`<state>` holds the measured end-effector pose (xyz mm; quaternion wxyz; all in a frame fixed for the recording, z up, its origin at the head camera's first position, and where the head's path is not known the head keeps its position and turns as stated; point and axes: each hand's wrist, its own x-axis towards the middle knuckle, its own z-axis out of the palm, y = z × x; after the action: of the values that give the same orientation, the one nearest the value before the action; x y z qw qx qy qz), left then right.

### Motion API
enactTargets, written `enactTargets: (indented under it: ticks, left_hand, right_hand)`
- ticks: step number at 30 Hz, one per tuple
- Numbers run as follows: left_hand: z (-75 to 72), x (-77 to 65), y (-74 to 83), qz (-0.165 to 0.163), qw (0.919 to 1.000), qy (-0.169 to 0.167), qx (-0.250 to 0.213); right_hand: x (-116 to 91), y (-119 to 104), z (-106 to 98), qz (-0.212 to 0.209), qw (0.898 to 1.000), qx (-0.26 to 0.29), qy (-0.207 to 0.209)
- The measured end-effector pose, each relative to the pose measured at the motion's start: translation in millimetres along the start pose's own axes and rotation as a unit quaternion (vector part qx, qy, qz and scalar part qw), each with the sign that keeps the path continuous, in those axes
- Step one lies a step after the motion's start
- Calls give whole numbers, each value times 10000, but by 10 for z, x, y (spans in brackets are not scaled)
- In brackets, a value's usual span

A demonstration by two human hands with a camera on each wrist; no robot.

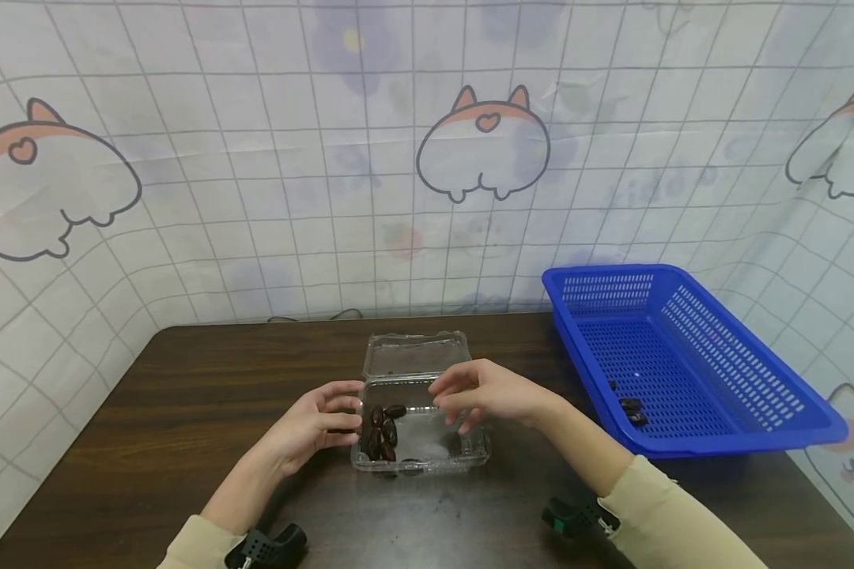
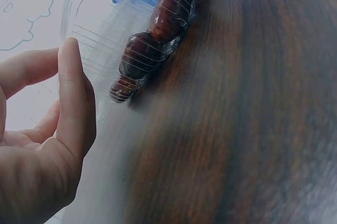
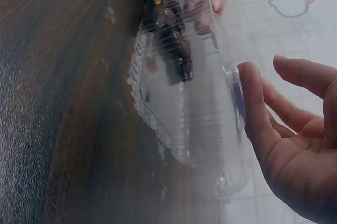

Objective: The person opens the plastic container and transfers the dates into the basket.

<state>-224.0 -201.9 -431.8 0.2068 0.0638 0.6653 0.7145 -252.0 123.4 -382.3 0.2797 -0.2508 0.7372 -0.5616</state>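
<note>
A clear plastic clamshell box [image 1: 427, 458] stands on the dark wooden table with its lid [image 1: 416, 356] raised at the back. Several glossy dark-brown dates [image 1: 386, 435] lie together in its left part; the left wrist view shows dates [image 2: 139, 54] through the ribbed wall. My left hand [image 1: 320, 423] is at the box's left side, fingers extended and fingertips right at the wall. Over the right part of the box hovers my right hand [image 1: 494, 391], fingers loosely bent, with nothing visible between thumb and fingers [image 3: 253, 89].
A blue perforated plastic basket [image 1: 776, 356] stands at the table's right, with a few small dark pieces [image 1: 633, 411] near its front left corner. Black straps with devices [image 1: 266, 545] are at both wrists. A white grid-patterned cloth [image 1: 370, 197] hangs behind the table.
</note>
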Motion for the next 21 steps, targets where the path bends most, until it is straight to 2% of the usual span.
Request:
enactTargets:
  ticks: [12,21]
  left_hand:
    - [-2,-9,-6,11,10000,25,12]
    - [9,-5,-7,-7,10000,69,34]
  right_hand:
    - [133,18,157,134,9994,135,-302]
    - [243,20,248,207,9989,-106,-417]
